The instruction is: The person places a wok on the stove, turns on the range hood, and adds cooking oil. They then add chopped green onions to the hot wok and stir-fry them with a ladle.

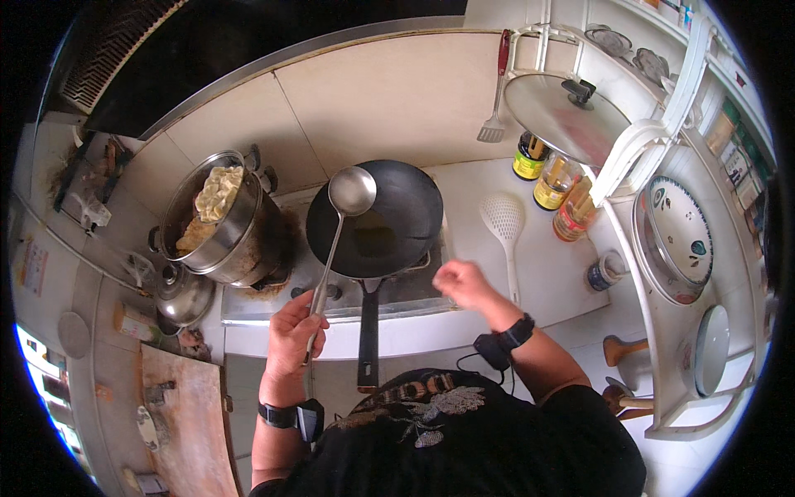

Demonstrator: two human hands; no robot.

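Observation:
My left hand (pixel 297 332) is closed around the handle of a metal ladle (pixel 353 191). The ladle's round bowl is over the left part of a dark wok (pixel 413 205). A small pool of oil-like liquid (pixel 372 233) lies in the bottom of the wok, and its black handle (pixel 368 338) points toward me. To the right of the wok, my right hand (pixel 463 284) is raised above the stove's edge with its fingers curled in. It is slightly blurred, and nothing shows in it. Beyond it on the counter lies a white slotted turner (pixel 504 217).
A steamer pot (pixel 227 245) holding food stands on the left burner, beside a metal lid (pixel 181 298). Several condiment jars (pixel 551 186) line the right counter, near a rack (pixel 633 248) with a glass lid (pixel 559 118) and bowls. A metal turner (pixel 495 118) hangs on the wall.

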